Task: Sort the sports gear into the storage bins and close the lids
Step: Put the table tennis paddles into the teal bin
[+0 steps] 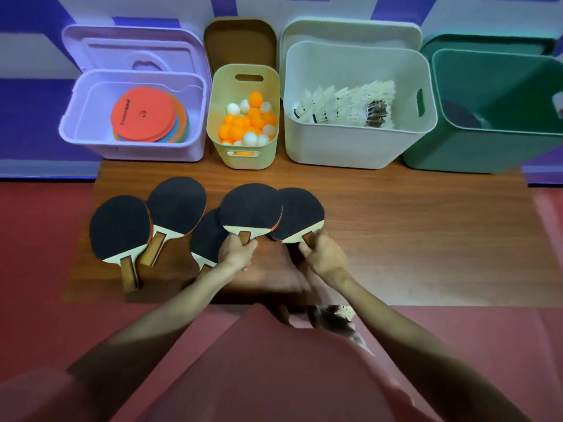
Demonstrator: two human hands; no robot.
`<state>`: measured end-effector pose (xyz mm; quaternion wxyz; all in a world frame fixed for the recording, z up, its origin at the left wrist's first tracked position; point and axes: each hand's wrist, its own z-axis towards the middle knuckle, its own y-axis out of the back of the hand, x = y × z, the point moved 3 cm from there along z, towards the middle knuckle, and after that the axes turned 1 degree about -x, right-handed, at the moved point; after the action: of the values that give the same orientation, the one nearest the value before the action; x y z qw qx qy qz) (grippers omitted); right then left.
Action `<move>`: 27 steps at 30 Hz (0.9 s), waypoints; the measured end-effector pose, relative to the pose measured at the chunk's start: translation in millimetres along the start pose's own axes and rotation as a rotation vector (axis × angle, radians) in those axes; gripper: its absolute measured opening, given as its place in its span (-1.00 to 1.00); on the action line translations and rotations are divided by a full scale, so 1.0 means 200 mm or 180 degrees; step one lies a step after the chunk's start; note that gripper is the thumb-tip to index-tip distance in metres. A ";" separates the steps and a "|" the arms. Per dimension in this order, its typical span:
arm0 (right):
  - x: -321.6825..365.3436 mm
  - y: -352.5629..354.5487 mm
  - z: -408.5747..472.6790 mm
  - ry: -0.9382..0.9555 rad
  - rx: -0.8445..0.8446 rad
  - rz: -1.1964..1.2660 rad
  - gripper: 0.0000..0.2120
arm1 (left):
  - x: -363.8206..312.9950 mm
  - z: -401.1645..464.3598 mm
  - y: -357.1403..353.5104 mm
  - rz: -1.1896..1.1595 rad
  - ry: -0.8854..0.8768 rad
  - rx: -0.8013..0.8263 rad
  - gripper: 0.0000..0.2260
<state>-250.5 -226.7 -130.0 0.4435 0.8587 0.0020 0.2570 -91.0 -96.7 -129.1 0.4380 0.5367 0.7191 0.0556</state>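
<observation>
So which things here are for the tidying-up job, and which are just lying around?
For the job:
- paddles in the left hand and right hand
- three paddles on the wooden board
- green bin, with one paddle already inside
- lids behind the bins

Just there:
- red floor
- blue-and-white wall
</observation>
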 end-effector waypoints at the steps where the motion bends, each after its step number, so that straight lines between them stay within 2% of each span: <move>1: -0.04 0.06 -0.01 0.0002 -0.0074 -0.0062 -0.63 | -0.02 -0.01 0.00 0.0173 -0.0113 0.0025 -0.87; 5: -0.30 0.25 -0.04 -0.0243 -0.0369 -0.0006 -0.61 | -0.15 -0.08 -0.08 0.0788 -0.0636 0.0235 -0.82; 8: -0.51 0.40 -0.07 -0.0426 -0.0669 0.0093 -0.59 | -0.30 -0.14 -0.18 0.1034 -0.1058 0.0172 -0.78; 18: -1.11 0.96 -0.12 -0.0582 -0.1512 0.0843 -0.75 | -0.94 -0.40 -0.62 0.1021 -0.1941 0.0191 -0.78; 27: -1.43 1.56 0.06 -0.0458 -0.2159 0.0990 -0.75 | -1.55 -0.45 -0.96 0.0732 -0.2237 0.0120 -0.79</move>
<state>-563.9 -491.4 -24.3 0.6572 0.6690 -0.2446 0.2463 -280.1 -395.7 -2.6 0.6390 0.6083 0.4607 -0.0965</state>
